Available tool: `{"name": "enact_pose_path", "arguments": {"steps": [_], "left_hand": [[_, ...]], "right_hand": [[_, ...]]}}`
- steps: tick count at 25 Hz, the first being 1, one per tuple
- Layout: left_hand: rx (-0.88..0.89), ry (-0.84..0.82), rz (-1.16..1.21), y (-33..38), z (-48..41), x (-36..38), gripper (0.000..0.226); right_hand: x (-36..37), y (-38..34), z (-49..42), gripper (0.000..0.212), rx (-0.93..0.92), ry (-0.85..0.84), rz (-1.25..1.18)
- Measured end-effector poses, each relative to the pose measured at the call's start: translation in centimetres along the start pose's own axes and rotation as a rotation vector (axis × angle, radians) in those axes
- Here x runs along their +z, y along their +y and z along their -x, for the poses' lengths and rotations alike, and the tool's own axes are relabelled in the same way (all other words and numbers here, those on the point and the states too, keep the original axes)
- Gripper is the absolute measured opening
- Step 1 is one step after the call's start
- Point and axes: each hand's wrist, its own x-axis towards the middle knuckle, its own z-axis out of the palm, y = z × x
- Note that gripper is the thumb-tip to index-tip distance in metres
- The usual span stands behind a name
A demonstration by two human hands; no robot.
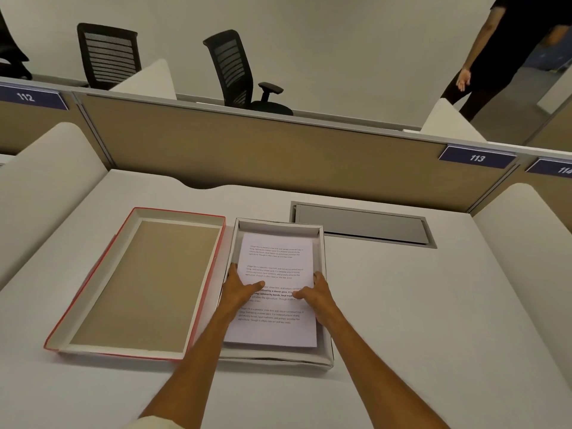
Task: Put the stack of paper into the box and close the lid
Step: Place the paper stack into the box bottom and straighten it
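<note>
Paper: my left hand (240,289) and right hand (315,294) grip the stack of paper (277,264) inside the box (322,243).
Lid: off, at the box's 9 o'clock on the bench (433,305), lid (145,286) inside-up.

An open-plan office: the white desk (402,305) is backed by a tan cubicle partition (247,144) carrying numbered station plates (477,157), black mesh swivel chairs (235,69) stand beyond that partition, and a cable hatch (362,222) sits just before it
</note>
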Motion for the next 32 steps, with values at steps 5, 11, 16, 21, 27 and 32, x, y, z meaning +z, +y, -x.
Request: {"name": "enact_pose_path", "arguments": {"steps": [5, 11, 16, 21, 27, 32], "left_hand": [[0.020, 0.029, -0.186, 2.4, 1.5, -0.7, 0.070], [-0.321, -0.160, 0.565, 6.8, 7.7, -1.5, 0.067], [-0.666, -0.409, 0.919, 4.8, 11.8, -0.7, 0.054], [-0.711, -0.434, 1.073, 3.3, 12.4, 0.5, 0.044], [-0.826, -0.320, 1.011, 3.2, 10.8, 1.7, 0.019], [-0.926, -0.260, 1.055, 2.1, 8.9, 1.8, 0.030]], "right_hand": [[-0.5, -0.5, 0.7, 0.060, -0.031, -0.019, 0.076], [-1.7, -5.4, 0.5, 0.060, -0.200, 0.013, 0.272], [-1.8, -8.8, -4.3, 0.050, -0.355, -0.099, 0.567], [-1.1, -10.2, -8.3, 0.051, -0.422, -0.180, 0.758], [0.4, -10.9, -11.7, 0.049, -0.359, -0.247, 0.848], [0.9, -10.8, -13.1, 0.033, -0.373, -0.265, 0.844]]}}
